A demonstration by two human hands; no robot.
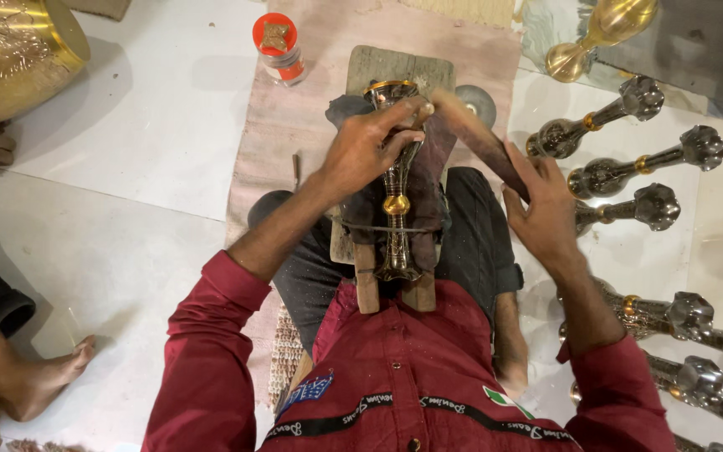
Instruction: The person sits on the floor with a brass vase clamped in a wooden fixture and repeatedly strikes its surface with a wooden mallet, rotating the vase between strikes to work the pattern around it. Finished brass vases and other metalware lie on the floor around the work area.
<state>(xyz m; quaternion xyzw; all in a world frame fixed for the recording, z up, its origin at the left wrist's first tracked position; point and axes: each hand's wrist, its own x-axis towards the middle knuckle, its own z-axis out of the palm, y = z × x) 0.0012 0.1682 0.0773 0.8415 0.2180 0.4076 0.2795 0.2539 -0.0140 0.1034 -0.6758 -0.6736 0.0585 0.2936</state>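
Head view looks straight down on a person sitting on the floor with a slim metal stand (397,197) laid lengthwise across a wooden block (396,69) on their lap, its mouth pointing to the far side. It's silvery with gold bands and sits on a dark cloth (430,176).

Left hand (366,151) is curled over the far end of the stand, fingers closed around the neck just under the gold rim, pinning it down. Right hand (544,209) is wrapped shut on a long flat tool (480,138) (file or burnisher, can't tell which), its tip touching the stand near the rim.

As for progress: seems like they're mid-way through a batch. A row of similar finished-looking stands (629,172) lies on the white floor to the right, so plenty look done, though how many remain isn't visible. The piece in hand already shines, so it's probably just getting touched up near the top. A small orange-capped jar (279,48) stands far left of the block, and a big brass pot (14,54) sits at far left.
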